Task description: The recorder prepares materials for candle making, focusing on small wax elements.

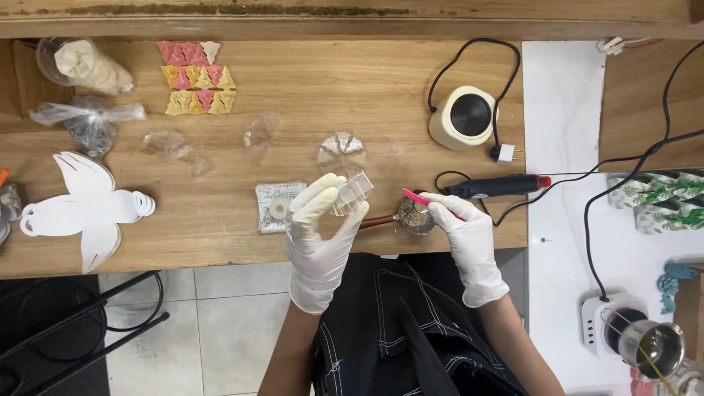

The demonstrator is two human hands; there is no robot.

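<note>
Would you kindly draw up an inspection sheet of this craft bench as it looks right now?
Surface: wooden table, white board beside it.
Job's things: clear mould; small spoon with wooden handle; pink stick.
Clutter: coloured triangle pieces, white paper bird, plastic bags, tape roll.
Hands: gloved left hand holds the mould; gloved right hand holds the stick over the spoon.
Cables: black cords from the round warmer and black heat tool.
Surroundings: tiled floor, metal pot.
</note>
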